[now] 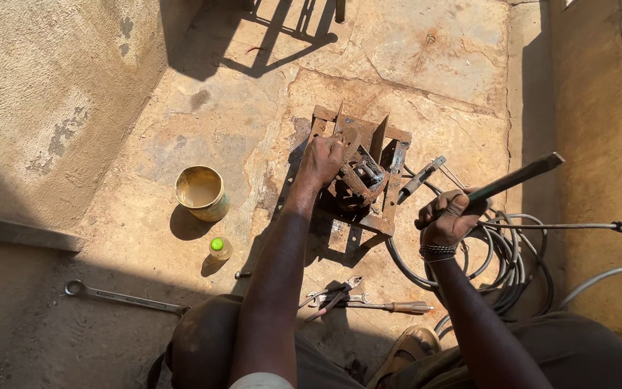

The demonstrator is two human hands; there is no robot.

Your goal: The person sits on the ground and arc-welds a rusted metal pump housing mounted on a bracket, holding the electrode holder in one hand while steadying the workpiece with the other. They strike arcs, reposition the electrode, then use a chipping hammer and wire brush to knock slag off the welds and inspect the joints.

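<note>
Nearest the knees lie pliers (336,295), a screwdriver (390,307) and, off to the left, a long spanner (120,296), all on the stone floor (412,65). The right hand (446,217) is closed around a dark metal bar (512,178) (raised and slanting up to the right) above a coil of cable (502,263). Further out, well apart from it, the left hand (321,161) grips the top of a rusty metal frame (358,169) standing on the floor, with a tin can (201,192) and a small green-capped bottle (219,248) to its left.
</note>
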